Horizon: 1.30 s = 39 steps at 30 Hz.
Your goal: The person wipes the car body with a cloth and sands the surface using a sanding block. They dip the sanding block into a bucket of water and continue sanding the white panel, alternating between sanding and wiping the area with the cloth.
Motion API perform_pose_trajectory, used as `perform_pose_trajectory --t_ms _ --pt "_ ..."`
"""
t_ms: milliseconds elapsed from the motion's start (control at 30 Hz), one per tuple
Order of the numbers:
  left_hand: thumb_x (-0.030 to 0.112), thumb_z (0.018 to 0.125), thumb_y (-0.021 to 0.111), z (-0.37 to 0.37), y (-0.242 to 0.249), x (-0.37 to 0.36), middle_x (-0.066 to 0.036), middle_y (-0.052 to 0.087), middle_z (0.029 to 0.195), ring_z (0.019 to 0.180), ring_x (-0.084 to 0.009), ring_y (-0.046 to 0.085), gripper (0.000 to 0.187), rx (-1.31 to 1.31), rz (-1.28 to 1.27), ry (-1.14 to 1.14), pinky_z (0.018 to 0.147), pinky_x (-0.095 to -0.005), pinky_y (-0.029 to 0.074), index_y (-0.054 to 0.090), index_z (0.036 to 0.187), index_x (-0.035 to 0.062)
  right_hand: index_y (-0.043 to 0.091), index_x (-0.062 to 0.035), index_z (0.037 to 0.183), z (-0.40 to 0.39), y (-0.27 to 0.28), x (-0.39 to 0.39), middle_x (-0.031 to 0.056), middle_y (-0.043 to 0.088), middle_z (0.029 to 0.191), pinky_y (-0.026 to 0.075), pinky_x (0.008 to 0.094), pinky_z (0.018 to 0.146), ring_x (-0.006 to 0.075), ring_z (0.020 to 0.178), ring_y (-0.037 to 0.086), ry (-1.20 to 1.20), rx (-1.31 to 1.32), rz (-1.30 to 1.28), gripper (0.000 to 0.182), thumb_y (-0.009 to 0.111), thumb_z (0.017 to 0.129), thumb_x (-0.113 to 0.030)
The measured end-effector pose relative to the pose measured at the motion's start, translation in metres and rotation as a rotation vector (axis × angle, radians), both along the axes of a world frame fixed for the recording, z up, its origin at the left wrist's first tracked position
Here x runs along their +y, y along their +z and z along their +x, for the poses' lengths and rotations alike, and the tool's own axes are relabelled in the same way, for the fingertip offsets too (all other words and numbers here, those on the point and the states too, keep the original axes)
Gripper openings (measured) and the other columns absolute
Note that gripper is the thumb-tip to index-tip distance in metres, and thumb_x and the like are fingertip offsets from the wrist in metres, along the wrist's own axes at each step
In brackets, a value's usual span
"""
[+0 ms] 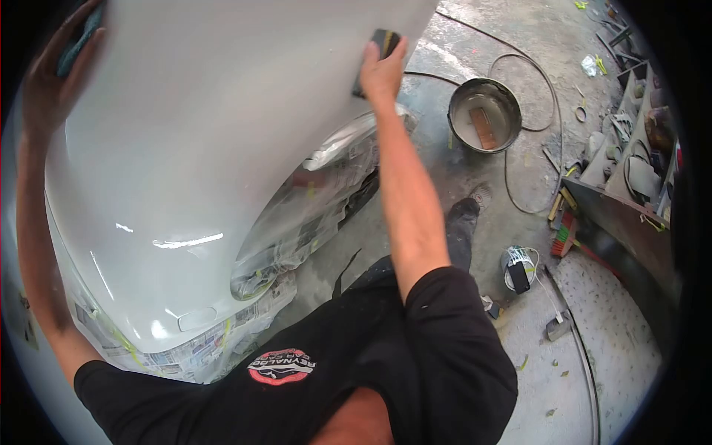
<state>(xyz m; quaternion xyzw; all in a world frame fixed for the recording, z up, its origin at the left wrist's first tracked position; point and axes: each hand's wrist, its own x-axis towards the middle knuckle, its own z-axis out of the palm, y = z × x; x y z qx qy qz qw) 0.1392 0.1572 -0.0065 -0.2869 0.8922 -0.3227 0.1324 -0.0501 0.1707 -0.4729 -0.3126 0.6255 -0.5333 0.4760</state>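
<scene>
A white car panel [200, 148], glossy and curved, fills the upper left of the head view. My right hand [382, 70] presses a dark sanding block [380, 46] against the panel's right edge. My left hand [55, 70] is raised at the panel's far left edge and holds a blue-green cloth [80, 37] flat against it. Newspaper masking [297, 215] covers the headlight and the lower bodywork below the panel.
A metal bucket [484, 115] with water and a block in it stands on the concrete floor to the right. Hoses and cables loop across the floor. A small container [518, 268] sits near my foot [463, 211]. A cluttered shelf unit [630, 156] stands at far right.
</scene>
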Motion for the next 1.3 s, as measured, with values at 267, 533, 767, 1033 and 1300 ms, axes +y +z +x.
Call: perform_pose_trajectory --t_ms 267,533,767,1033,1300 --pt "0.017 0.102 0.064 0.011 -0.004 0.003 -0.01 0.063 0.142 0.133 -0.0262 0.059 0.04 0.029 -0.019 0.119 0.115 -0.0402 0.046 0.062 0.141 0.0113 0.017 -0.0049 0.161 0.036 -0.008 0.039 0.0339 0.053 0.132 0.051 0.0529 0.094 0.0503 0.112 0.062 -0.064 0.111 -0.159 0.083 0.059 0.1 -0.043" --pt "0.01 0.098 0.066 0.006 0.018 -0.005 -0.007 0.054 0.152 0.141 -0.027 0.051 0.047 -0.191 -0.033 -0.056 0.118 -0.0428 0.043 0.059 0.144 0.0152 0.024 0.0002 0.157 -0.014 -0.111 -0.015 0.034 0.047 0.146 0.038 0.0462 0.115 0.0458 0.136 0.049 0.057 -0.188 -0.022 0.08 0.063 0.098 -0.039" --pt "0.005 0.092 0.07 0.02 -0.013 -0.006 -0.007 0.048 0.157 0.146 -0.028 0.044 0.054 -0.016 -0.007 -0.005 0.123 -0.0444 0.036 0.058 0.144 0.0138 0.041 -0.0008 0.151 -0.154 -0.133 0.121 0.0269 0.049 0.15 0.038 0.045 0.115 0.039 0.14 0.048 0.177 0.049 0.337 0.077 0.068 0.092 -0.044" --pt "0.004 0.084 0.072 -0.045 -0.046 0.036 -0.003 0.054 0.152 0.14 -0.0276 0.05 0.053 0.305 -0.309 0.171 0.119 -0.0507 0.034 0.066 0.135 0.0162 0.052 -0.001 0.141 -0.402 -0.226 0.181 0.0144 0.068 0.118 0.049 0.0396 0.097 0.0251 0.11 0.064 -0.023 0.369 0.503 0.06 0.07 0.094 -0.033" --pt "0.003 0.085 0.067 -0.086 -0.099 0.002 0.002 0.056 0.151 0.139 -0.0203 0.052 0.053 0.513 -0.593 0.35 0.119 -0.0476 0.032 0.068 0.135 0.0198 0.042 -0.0075 0.154 -0.481 -0.121 0.248 0.0208 0.049 0.152 0.04 0.0453 0.115 0.037 0.138 0.051 -0.054 0.506 0.996 0.083 0.073 0.088 -0.046"
